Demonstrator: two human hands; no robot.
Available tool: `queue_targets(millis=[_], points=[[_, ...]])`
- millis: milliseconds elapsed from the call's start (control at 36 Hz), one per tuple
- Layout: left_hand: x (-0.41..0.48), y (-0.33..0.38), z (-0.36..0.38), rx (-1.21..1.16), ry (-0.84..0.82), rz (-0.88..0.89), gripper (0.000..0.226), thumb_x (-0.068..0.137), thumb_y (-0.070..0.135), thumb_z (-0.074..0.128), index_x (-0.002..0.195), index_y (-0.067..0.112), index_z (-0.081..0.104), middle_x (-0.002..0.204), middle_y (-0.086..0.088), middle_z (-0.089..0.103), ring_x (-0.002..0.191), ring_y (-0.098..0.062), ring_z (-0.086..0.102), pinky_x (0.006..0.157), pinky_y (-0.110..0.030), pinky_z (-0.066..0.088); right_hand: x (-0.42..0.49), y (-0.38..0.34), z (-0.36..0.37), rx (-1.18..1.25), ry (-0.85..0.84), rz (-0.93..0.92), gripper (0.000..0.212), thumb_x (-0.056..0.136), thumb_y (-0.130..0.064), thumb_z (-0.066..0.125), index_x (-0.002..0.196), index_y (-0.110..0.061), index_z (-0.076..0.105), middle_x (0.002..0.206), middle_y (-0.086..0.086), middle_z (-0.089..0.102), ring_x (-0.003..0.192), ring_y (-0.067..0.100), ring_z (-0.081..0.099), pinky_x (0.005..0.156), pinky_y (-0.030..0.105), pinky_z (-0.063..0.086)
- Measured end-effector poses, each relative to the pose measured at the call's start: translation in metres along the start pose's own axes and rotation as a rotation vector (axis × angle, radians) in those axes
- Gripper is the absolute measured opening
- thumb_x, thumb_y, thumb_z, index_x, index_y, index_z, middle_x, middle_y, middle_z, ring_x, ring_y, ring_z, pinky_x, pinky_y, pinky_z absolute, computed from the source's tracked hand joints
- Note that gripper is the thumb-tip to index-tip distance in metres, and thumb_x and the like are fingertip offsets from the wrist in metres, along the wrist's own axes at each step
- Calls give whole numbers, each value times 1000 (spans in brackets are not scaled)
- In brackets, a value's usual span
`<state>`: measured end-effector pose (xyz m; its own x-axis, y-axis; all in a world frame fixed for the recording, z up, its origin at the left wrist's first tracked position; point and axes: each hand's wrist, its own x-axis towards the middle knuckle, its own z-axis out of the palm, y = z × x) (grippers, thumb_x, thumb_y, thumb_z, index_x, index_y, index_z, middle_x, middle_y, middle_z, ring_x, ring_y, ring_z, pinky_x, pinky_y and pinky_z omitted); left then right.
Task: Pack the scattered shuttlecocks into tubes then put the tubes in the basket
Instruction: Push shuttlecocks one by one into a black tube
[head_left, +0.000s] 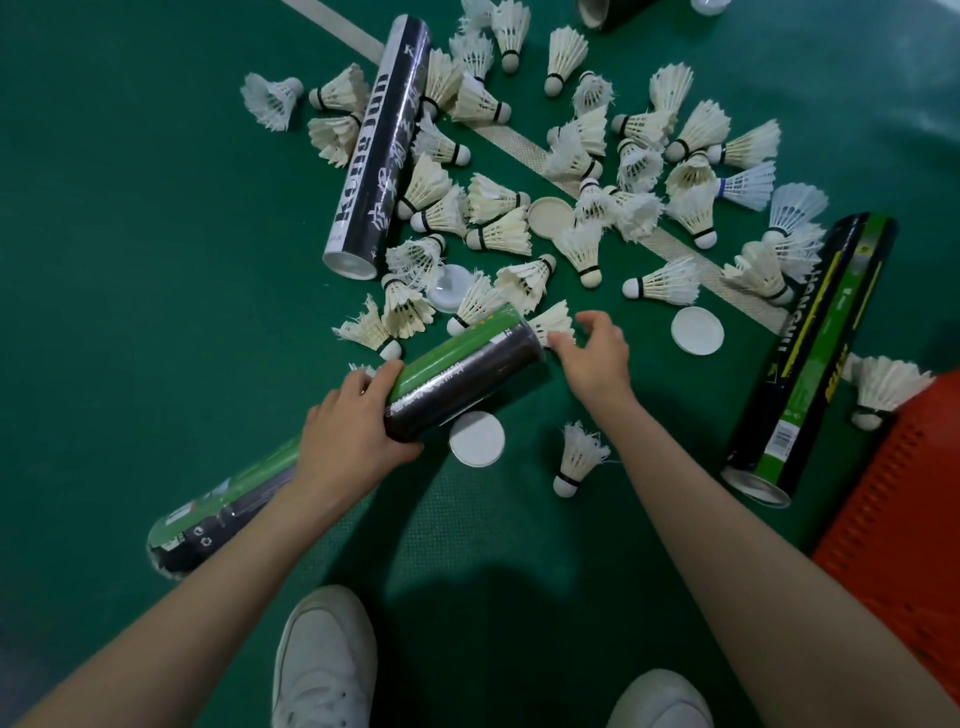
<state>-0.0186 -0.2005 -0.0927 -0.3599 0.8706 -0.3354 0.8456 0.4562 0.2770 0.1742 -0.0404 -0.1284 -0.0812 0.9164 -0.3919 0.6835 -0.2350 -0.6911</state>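
Wide open floor (130, 260) on the left. Ahead, shuttlecocks (493, 200) crowd thick between the black tube (374, 150) and the right-side tube (813, 364); the orange basket (893, 519) blocks the right.

Basket (893, 519) cropped right; far tube (595, 11) cropped top.

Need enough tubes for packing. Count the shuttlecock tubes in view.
4: green tube gripped by left hand; black tube at upper left; green-black tube beside orange basket; tube mouth cut off at top edge. Others may be hidden.
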Motion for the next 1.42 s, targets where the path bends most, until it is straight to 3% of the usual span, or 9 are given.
queue_targets(millis=[306,500,667,750,917,1083,1222,1333,1417], points=[[-4,-2,1,4,-39,-15,92,70,48,76,145,32,26,120,-3,48,108,-27,51,90,-38,42,-12,10,-14,196,210,-95,17,85,-14,63,72,-17,52,131,10,41,123,24,39,103,37,36],[-9,5,1,32,-8,38,90,69,46,75,144,32,28,122,-3,48,108,-27,51,91,-37,40,-26,4,-44,689,235,5,17,88,-8,55,73,-16,51,100,3,62,70,1,57,62,17,46],[-15,11,-1,30,3,94,87,68,41,78,142,29,34,127,-2,42,107,-26,52,91,-39,41,-40,-3,-54,736,123,-116,17,90,-2,54,98,-14,44,120,8,60,90,8,61,76,20,51],[-15,14,-5,-62,-33,140,88,65,40,81,140,32,35,121,2,40,101,-22,53,82,-33,42,-46,-5,-59,647,-3,-237,36,88,-8,52,120,-22,46,129,0,55,115,16,57,103,37,44],[-11,29,-15,-228,-40,240,100,64,44,82,144,32,22,123,14,40,106,-8,46,84,-31,42,-49,-12,-64,544,-142,-331,52,85,-21,36,135,-13,50,135,-1,54,124,6,51,106,35,42],[-1,31,-21,-197,-51,342,85,69,64,68,139,38,28,127,13,49,101,-9,53,86,-34,48,-37,-11,-73,558,-143,-336,82,75,-84,31,134,-30,50,140,-11,51,132,3,42,116,39,28],[14,41,-25,-217,-110,396,89,64,72,53,141,35,32,123,17,49,99,-7,52,88,-31,48,-31,-15,-66,473,-237,-302,71,89,-69,16,143,-29,40,144,-12,44,127,2,45,109,23,28],[33,52,-27,-161,-180,399,90,67,71,54,144,32,28,117,19,40,101,-9,51,86,-31,47,-10,-9,-63,477,-302,-226,68,92,-63,10,138,-30,46,139,-7,51,130,13,44,114,35,24],[47,61,-25,-190,-215,352,85,73,66,60,144,31,28,121,11,47,101,-12,52,88,-34,48,20,2,-63,416,-68,-102,58,98,-57,20,123,-22,60,124,4,61,120,21,53,109,41,34]])
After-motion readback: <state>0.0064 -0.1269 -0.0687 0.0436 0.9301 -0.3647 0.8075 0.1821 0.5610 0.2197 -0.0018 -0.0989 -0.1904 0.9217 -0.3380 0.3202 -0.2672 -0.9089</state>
